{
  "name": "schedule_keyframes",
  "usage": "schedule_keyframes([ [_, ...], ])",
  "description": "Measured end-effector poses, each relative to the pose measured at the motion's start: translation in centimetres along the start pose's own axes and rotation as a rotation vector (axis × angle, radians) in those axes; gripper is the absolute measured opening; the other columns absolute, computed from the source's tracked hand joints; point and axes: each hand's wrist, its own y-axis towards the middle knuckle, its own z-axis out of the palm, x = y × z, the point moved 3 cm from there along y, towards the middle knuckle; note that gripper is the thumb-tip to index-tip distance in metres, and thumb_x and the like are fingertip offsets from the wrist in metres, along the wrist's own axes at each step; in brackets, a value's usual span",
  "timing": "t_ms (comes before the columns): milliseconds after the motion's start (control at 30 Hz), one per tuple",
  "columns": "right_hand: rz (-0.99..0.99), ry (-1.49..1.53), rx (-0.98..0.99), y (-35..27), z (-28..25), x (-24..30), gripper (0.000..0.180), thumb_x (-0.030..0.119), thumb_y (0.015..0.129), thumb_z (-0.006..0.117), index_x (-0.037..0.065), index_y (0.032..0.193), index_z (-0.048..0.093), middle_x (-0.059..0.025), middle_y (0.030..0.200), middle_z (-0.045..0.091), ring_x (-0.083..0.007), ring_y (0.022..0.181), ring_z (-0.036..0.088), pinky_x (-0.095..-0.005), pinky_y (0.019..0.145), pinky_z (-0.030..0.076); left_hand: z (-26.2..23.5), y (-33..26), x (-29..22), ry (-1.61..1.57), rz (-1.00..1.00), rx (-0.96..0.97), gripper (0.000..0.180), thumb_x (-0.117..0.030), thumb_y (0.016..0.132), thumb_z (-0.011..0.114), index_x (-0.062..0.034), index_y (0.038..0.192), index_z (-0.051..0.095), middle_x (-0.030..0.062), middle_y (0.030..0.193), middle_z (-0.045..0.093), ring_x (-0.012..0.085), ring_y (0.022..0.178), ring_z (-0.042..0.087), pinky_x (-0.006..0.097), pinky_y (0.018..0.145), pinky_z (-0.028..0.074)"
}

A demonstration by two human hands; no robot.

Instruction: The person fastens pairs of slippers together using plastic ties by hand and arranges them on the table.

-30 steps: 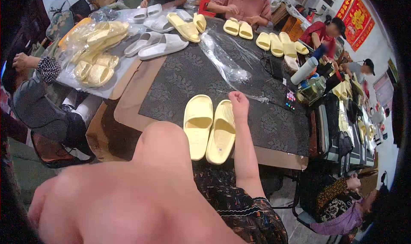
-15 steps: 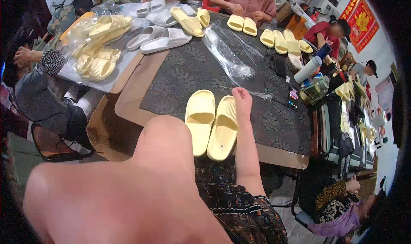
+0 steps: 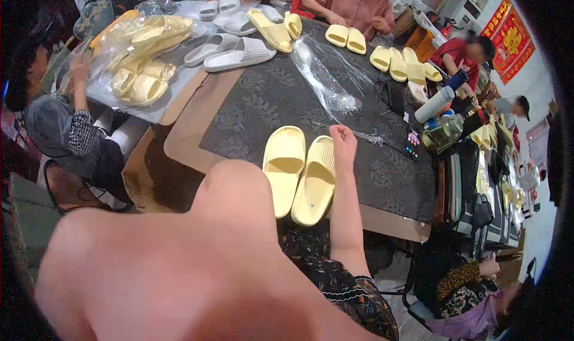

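A pair of pale yellow slide slippers lies side by side at the table's near edge, the left slipper (image 3: 283,161) upright and the right slipper (image 3: 315,182) slightly turned. Against the right slipper's outer side rests my right hand (image 3: 343,145), its fingers closed in a pinch; whatever they hold, if anything, is too small to make out. Thin clear plastic strands (image 3: 368,136) lie just beyond it. Bare skin, blurred and very close, fills the lower left; it looks like my left hand (image 3: 179,257), with its fingers not readable.
On the dark patterned table mat (image 3: 251,117) lies a bundle of clear plastic strands (image 3: 326,84). Grey slippers (image 3: 239,55) and bagged yellow slippers (image 3: 146,81) sit at far left. Bottles and a glass jar (image 3: 442,133) stand at right. Co-workers (image 3: 353,6) sit around the table.
The view has shifted slightly, moving the table and slippers a little in the picture. The co-worker at left has raised a hand by the bagged slippers. My right hand stays beside the right slipper.
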Motion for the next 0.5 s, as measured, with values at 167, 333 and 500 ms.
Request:
schedule_keyframes([
  [167,0.018,-0.018,0.018,0.1,0.2,0.1,0.012,0.011,0.088,0.065,0.0,0.092,0.063,0.0036,0.079,0.059,-0.0031,0.069,0.051,-0.0188,0.064,0.042,-0.8,-0.5,-0.4,0.065,0.027,-0.035,0.031,-0.03,0.091,0.047,-0.0148,0.066,0.055,-0.0005,0.066,0.053,0.0192,0.061,0.049,0.051,0.092,0.034],
  [333,0.003,-0.008,-0.007,0.1,0.0,0.2,0.012,0.013,0.087,0.067,0.001,0.09,0.064,0.0044,0.077,0.058,-0.0026,0.067,0.049,-0.0181,0.062,0.04,-1.6,-0.7,-0.2,0.115,0.044,-0.056,0.03,-0.031,0.091,0.048,-0.0154,0.066,0.054,-0.0016,0.067,0.053,0.0189,0.062,0.048,0.052,0.094,0.032],
  [500,-0.003,-0.022,-0.021,0.2,0.0,0.3,0.011,0.012,0.086,0.067,0.002,0.087,0.064,0.0053,0.075,0.057,-0.0021,0.065,0.046,-0.0183,0.06,0.039,-2.4,-0.4,0.4,0.153,0.061,-0.056,0.03,-0.033,0.091,0.049,-0.016,0.067,0.054,-0.0027,0.068,0.052,0.0187,0.062,0.048,0.052,0.097,0.031],
])
